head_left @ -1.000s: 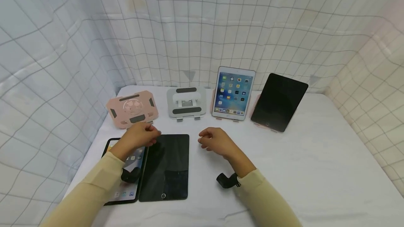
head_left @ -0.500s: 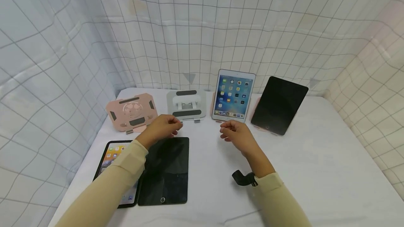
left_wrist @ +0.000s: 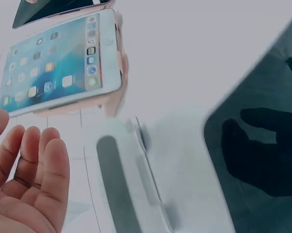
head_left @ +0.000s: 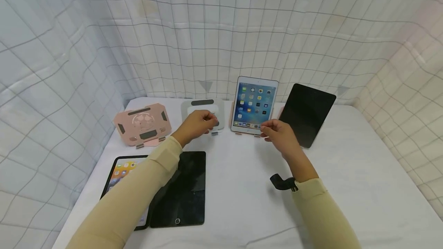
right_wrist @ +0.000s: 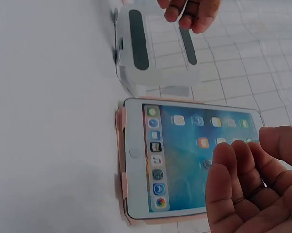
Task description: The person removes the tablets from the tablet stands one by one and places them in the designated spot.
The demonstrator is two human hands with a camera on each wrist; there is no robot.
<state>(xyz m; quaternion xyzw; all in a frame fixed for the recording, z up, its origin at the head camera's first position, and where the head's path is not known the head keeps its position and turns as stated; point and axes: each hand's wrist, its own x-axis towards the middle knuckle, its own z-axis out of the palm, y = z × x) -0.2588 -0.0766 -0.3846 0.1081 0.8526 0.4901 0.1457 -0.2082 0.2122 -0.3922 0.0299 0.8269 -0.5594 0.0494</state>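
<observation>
the left hand [head_left: 195, 125], fingers loosely curled and holding nothing, hovers right at the grey stand [head_left: 202, 107] by the desk's far edge. the right hand [head_left: 280, 135], also relaxed and empty, sits beside the lit tablet [head_left: 254, 103].

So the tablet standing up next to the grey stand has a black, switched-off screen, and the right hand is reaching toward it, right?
Not quite. The tablet beside the grey stand is switched on: the head view and the right wrist view both show colourful app icons on a blue screen. The rest is right: it stands propped up, and the right hand is close in front of it.
</observation>
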